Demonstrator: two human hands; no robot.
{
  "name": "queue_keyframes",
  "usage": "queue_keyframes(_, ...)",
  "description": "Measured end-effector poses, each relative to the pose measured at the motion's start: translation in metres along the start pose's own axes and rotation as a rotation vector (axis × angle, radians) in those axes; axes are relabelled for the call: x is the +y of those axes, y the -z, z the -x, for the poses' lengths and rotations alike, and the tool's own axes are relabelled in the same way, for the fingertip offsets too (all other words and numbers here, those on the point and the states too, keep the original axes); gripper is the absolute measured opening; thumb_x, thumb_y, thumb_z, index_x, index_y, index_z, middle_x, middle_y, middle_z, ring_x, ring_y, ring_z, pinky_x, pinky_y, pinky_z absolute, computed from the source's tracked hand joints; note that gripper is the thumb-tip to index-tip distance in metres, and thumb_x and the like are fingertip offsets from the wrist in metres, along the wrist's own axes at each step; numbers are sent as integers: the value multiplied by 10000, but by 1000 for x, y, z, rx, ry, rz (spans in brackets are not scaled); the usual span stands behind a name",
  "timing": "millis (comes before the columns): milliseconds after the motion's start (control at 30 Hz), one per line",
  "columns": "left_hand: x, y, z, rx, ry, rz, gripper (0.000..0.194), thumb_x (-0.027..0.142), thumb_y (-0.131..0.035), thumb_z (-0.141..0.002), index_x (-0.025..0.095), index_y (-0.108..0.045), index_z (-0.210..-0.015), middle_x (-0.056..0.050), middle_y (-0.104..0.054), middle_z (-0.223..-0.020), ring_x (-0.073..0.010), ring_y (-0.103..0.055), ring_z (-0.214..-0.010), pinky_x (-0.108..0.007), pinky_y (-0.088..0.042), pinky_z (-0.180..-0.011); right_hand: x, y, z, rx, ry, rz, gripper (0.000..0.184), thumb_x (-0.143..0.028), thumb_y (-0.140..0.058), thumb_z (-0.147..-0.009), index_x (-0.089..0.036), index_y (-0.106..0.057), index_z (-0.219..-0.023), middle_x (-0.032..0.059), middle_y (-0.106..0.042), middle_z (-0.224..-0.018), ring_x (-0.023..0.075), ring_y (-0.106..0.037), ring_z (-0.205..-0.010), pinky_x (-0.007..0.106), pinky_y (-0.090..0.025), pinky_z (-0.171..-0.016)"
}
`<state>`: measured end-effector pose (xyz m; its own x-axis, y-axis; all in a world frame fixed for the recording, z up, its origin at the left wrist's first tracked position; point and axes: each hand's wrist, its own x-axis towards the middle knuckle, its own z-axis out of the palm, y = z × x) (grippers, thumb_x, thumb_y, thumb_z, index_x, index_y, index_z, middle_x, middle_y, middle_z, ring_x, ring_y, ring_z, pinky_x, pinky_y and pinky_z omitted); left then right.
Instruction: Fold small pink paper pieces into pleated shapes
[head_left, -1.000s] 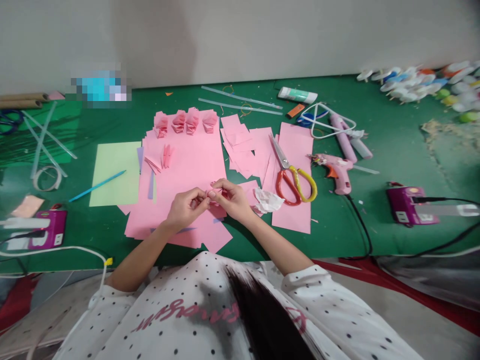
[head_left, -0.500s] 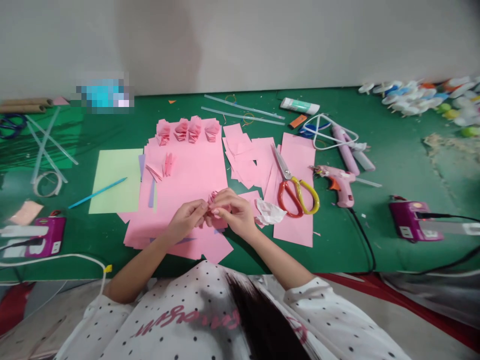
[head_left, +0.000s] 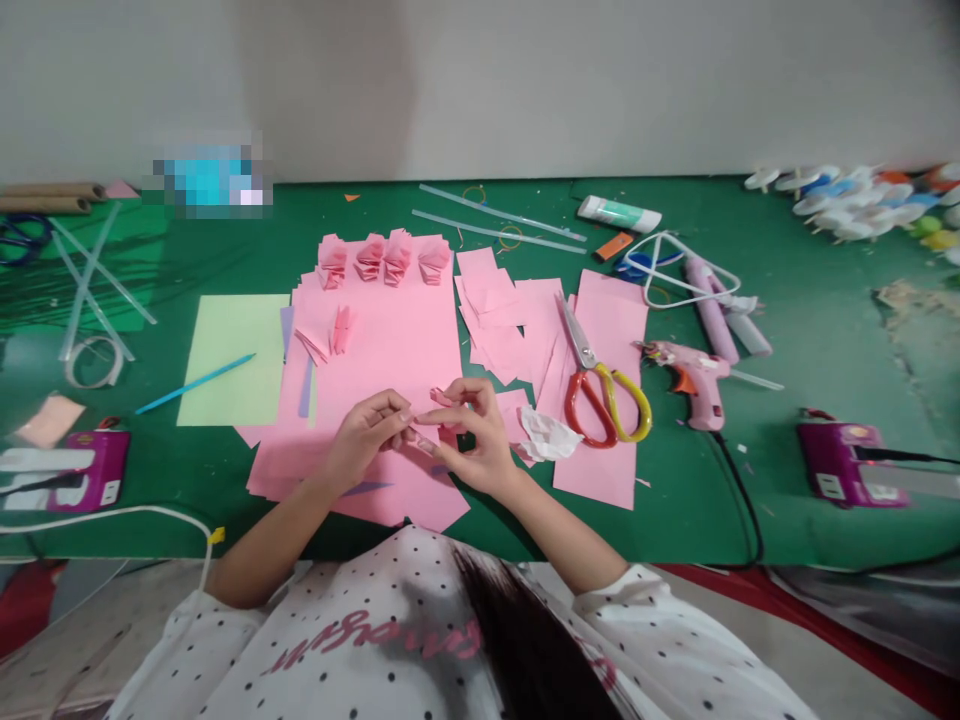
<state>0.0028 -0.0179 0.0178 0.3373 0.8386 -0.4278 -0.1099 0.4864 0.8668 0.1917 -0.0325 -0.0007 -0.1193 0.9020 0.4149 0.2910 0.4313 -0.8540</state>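
My left hand [head_left: 369, 437] is closed, its thumb and fingers pinching a small folded pink paper [head_left: 448, 437] over the near part of the stacked pink sheets [head_left: 382, 350]. On the other side of that paper my right hand [head_left: 480, 440] curls around it, index finger and thumb reaching to the left fingertips. Much of the folded paper is hidden by the fingers. Several pleated pink paper pieces [head_left: 396, 260] stand in a row along the far edge of the stack. Two narrow folded pink pieces [head_left: 341, 332] lie nearer, at its left side.
Right of the stack are cut pink papers [head_left: 491, 315], scissors [head_left: 589, 355] with red and yellow handles, crumpled white tissue [head_left: 549, 434] and a pink glue gun [head_left: 694, 380] with its cable. At left, a blue pencil [head_left: 196, 384] rests on pale green paper [head_left: 232, 340]. Purple power boxes [head_left: 847, 460] flank both sides.
My right hand's fingers have spread wider around the folded pink paper, showing more of it. My left hand keeps its pinch. The view has shifted slightly.
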Motion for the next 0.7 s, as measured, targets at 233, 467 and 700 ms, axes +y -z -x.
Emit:
queue_keyframes(233, -4, 3, 0, -33, -61, -46, 284, 421, -709, -864, 169, -599, -796, 35, -577, -568, -73, -460, -502, -214, -352, -512, 1, 7, -2, -107, -58, -196, 183, -273, -724, -903, -300, -765, -1079, 40, -697, -876, 182, -638, -797, 370, -574, -754)
queue_keyframes(467, 2, 0, 3, 1, -147, -221, 304, 444, -709, -867, 162, -636, -777, 8, -617, -606, -90, -540, -549, -207, -387, -503, 2, 5, -4, -28, -212, -248, 113, -368, -733, -889, -270, -785, -908, 55, -764, -870, 207, -701, -842, 376, -587, -765)
queue_keyframes(700, -5, 0, -1, -9, -175, -305, 342, 501, -649, -909, 167, -661, -837, -35, -715, -732, -102, -591, -582, -219, -475, -555, 2, 0, -1, 44, -406, -294, 192, -428, -756, -857, -236, -767, -847, 43, -787, -809, 180, -725, -718, 323, -601, -682)
